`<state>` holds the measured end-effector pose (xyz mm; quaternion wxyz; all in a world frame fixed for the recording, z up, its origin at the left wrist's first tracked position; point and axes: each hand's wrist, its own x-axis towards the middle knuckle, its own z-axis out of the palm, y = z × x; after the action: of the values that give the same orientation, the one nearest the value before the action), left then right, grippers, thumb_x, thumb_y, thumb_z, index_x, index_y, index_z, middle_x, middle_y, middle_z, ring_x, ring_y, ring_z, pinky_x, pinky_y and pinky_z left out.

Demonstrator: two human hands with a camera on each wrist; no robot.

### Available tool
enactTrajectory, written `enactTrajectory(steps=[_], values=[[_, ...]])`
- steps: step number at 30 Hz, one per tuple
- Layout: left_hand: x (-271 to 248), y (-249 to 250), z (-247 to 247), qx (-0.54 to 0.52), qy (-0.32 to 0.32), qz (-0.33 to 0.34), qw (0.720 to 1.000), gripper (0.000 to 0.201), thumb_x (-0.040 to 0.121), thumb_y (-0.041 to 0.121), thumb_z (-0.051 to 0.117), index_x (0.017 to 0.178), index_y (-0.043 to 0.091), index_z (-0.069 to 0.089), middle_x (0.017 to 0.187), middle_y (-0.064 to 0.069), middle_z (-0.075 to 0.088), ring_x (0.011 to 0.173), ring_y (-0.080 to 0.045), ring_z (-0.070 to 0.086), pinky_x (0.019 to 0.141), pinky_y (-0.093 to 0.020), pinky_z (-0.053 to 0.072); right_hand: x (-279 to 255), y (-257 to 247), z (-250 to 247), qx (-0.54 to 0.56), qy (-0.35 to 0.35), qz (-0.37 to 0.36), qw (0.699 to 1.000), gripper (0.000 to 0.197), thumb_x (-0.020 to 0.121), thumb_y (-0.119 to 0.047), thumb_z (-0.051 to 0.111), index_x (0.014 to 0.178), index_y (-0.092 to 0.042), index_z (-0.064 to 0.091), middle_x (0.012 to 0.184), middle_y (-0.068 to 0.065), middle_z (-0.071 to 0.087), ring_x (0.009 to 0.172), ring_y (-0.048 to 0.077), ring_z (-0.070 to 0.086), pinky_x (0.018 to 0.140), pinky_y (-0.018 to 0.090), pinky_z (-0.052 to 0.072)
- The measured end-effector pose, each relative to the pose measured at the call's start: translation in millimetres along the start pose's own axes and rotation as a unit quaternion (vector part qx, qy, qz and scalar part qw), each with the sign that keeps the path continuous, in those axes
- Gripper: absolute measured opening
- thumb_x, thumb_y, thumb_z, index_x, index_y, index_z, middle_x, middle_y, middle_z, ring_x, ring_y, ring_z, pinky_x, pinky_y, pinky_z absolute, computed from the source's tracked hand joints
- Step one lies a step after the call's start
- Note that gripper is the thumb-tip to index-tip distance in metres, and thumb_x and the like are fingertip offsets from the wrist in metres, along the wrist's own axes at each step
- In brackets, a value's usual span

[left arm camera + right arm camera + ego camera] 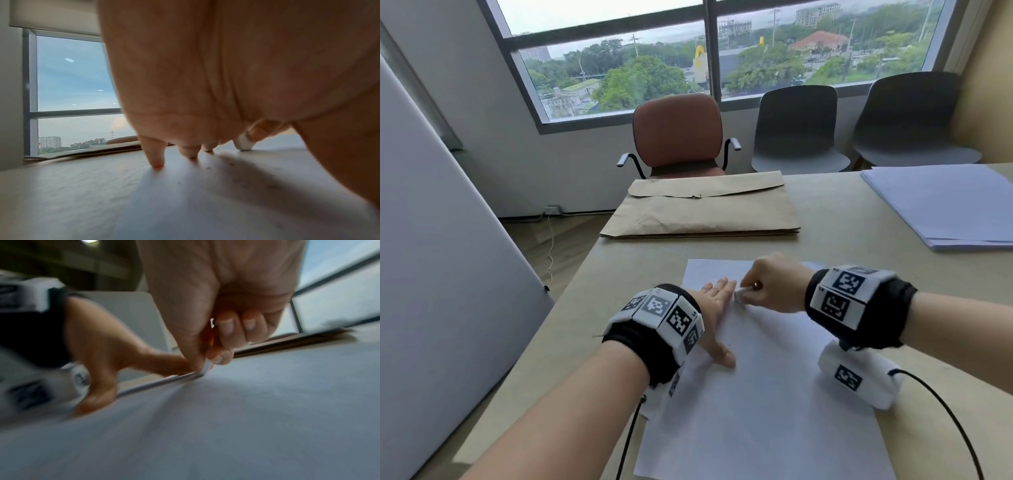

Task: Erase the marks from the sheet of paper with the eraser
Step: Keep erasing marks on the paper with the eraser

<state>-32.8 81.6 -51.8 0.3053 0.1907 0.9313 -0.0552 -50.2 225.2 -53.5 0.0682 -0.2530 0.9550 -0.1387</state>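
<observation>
White eraser (741, 294) pinched in right hand (774, 284) rubs paper (774, 394).

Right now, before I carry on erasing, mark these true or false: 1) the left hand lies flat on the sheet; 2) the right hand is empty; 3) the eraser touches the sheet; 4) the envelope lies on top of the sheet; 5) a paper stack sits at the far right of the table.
1) True: the left hand presses open-fingered on the sheet.
2) False: the right hand pinches the eraser.
3) True: the eraser tip meets the sheet beside the left fingers.
4) False: the envelope lies beyond the sheet, apart from it.
5) True: the paper stack rests at the table's far right.
</observation>
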Motion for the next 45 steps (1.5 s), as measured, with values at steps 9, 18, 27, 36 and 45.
enactTrajectory(steps=[9, 18, 27, 36, 45], values=[[-4, 0, 1, -0.041, 0.01, -0.003, 0.999, 0.121, 0.079, 0.043, 0.07, 0.144, 0.017, -0.028, 0.157, 0.003, -0.018, 0.145, -0.011, -0.012, 0.116, -0.03, 0.003, -3, -5, 3, -0.005, 0.001, 0.04, 0.999, 0.034, 0.084, -0.024, 0.052, 0.053, -0.012, 0.045, 0.053, 0.001, 0.039, 0.059, 0.024, 0.043, 0.054, 0.026, 0.032], [-10, 2, -3, -0.046, 0.001, -0.02, 0.999, 0.118, 0.08, 0.044, 0.068, 0.144, 0.02, -0.028, 0.157, 0.003, -0.017, 0.146, -0.011, -0.006, 0.115, -0.029, 0.008, -3, -6, 7, -0.033, -0.012, 0.042, 0.999, 0.04, 0.085, -0.022, 0.05, 0.049, -0.016, 0.033, 0.055, 0.003, 0.036, 0.061, 0.026, 0.038, 0.048, 0.024, 0.028], [-2, -1, 1, -0.028, -0.013, 0.005, 1.0, 0.119, 0.079, 0.045, 0.07, 0.145, 0.014, -0.024, 0.155, -0.002, -0.025, 0.144, -0.016, -0.016, 0.118, -0.034, 0.0, -14, -22, 12, -0.027, -0.038, -0.003, 0.999, 0.045, 0.087, -0.021, 0.051, 0.047, -0.019, 0.029, 0.054, 0.006, 0.036, 0.051, 0.014, 0.033, 0.049, 0.02, 0.026], [-2, -2, 1, -0.019, -0.01, 0.006, 1.0, 0.117, 0.079, 0.047, 0.068, 0.146, 0.018, -0.023, 0.155, 0.002, -0.026, 0.144, -0.013, -0.018, 0.119, -0.035, -0.001, -24, -25, 12, -0.032, -0.053, -0.023, 0.998, 0.046, 0.088, -0.025, 0.051, 0.047, -0.019, 0.031, 0.052, 0.0, 0.049, 0.054, 0.016, 0.036, 0.047, 0.018, 0.024], [-2, 0, 5, -0.023, 0.0, 0.001, 1.0, 0.118, 0.077, 0.053, 0.068, 0.146, 0.022, -0.022, 0.155, 0.005, -0.026, 0.144, -0.012, -0.019, 0.119, -0.038, -0.001, -18, -4, 0, -0.056, -0.015, 0.023, 0.998, 0.04, 0.089, -0.027, 0.048, 0.052, -0.015, 0.041, 0.058, 0.001, 0.045, 0.061, 0.02, 0.039, 0.053, 0.024, 0.029]])
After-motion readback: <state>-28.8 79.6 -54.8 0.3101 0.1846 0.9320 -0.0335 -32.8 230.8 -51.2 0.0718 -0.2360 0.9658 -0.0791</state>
